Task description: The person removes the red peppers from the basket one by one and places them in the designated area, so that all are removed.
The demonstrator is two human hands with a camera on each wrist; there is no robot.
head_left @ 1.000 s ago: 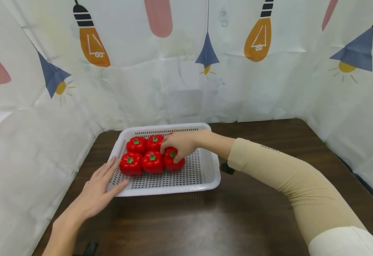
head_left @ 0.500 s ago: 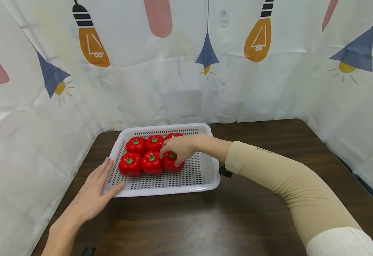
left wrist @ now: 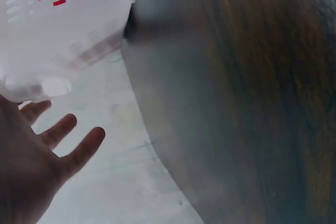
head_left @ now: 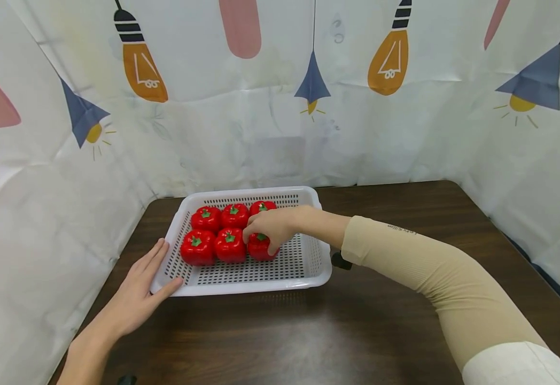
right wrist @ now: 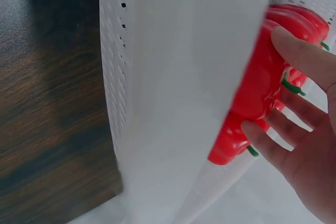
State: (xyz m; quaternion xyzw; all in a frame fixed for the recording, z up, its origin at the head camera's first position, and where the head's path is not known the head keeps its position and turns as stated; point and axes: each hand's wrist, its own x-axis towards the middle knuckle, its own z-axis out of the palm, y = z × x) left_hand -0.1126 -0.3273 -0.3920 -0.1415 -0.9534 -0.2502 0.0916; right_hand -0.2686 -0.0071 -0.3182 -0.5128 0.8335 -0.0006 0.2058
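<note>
In the head view several red bell peppers with green stems sit in two rows in a white perforated basket (head_left: 256, 287). My right hand (head_left: 276, 224) grips the front right bell pepper (head_left: 259, 250) from above. Thumb and fingers spread round that bell pepper (right wrist: 261, 80) in the right wrist view. The back right bell pepper (head_left: 263, 206) shows just behind the hand. My left hand (head_left: 133, 297) lies at the basket's left end with its fingers fairly straight, fingertips at the rim. In the left wrist view the left hand's fingers (left wrist: 83, 150) are spread beside the basket wall.
The basket stands toward the back left of a dark wooden table (head_left: 280, 337). A white curtain (head_left: 241, 144) printed with lamps and bulbs hangs behind and on both sides. Bare basket floor (head_left: 290, 256) shows right of the peppers.
My right hand has come slightly forward and down with the front right bell pepper, uncovering the back right one. My left hand has slid a little outward along the basket's left end.
</note>
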